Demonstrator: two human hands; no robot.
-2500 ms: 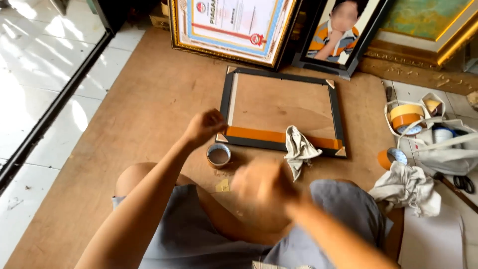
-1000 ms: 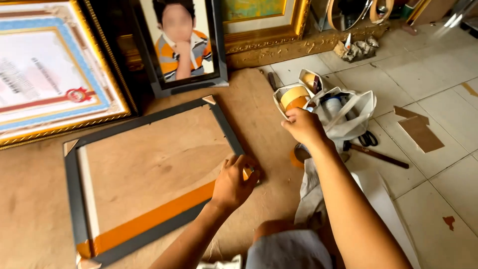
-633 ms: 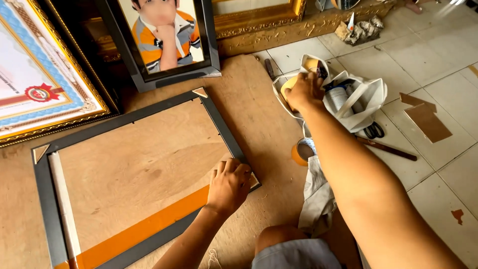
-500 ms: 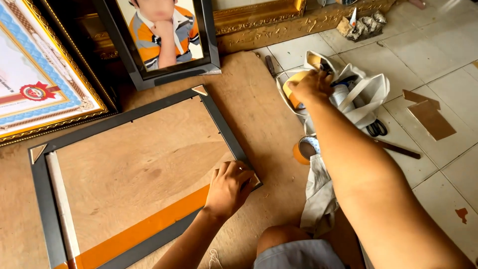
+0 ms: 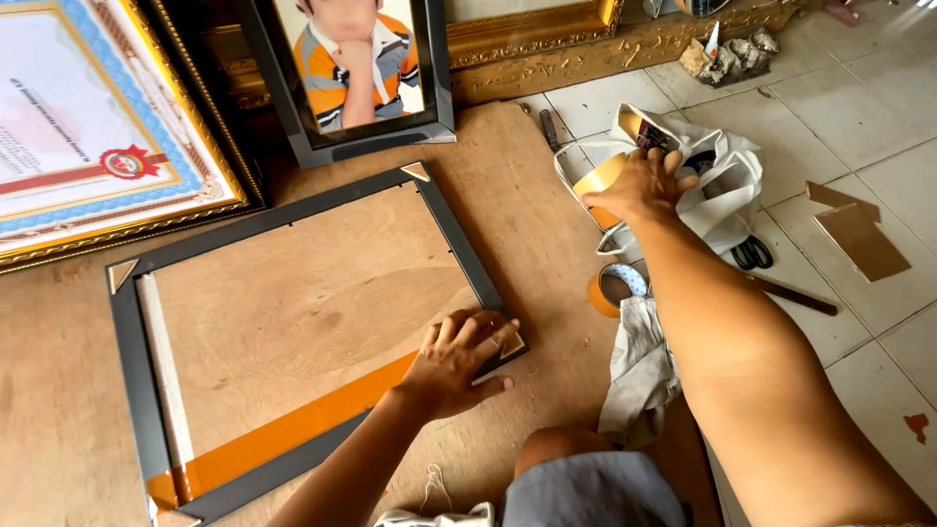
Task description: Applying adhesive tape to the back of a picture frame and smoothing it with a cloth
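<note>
Step in hand, as I read it: sealing the back of the picture frame [image 5: 293,332] with tape, and right now you're fetching tape.

Your left hand [image 5: 459,356] lies flat on the frame's near right corner, fingers spread, palm down. It pins the frame and pinches nothing. The frame lies face down on the brown floor board [image 5: 527,195], plywood backing up, with a strip of orange tape [image 5: 293,429] along the near edge and a pale strip [image 5: 161,371] up the left side. The far and right edges look bare.

Your right hand [image 5: 639,185] is stretched out to the white bag [image 5: 727,181] on the tiles, fingers curled over an orange tape roll [image 5: 600,181] at the bag's mouth. It touches the roll, but I can't tell whether the grip has closed on it. A second tape roll [image 5: 615,288] sits on the floor between the bag and the frame, just beside a white rag [image 5: 639,361]. Scissors [image 5: 752,254] lie near the bag.

Next move, my judgement: get a firm hold on the roll, bring it to the corner under your left hand, and start the strip square to the right edge. Keep the left hand pressing so the frame doesn't skid.

Framed pictures [image 5: 361,68] lean well clear behind.
</note>
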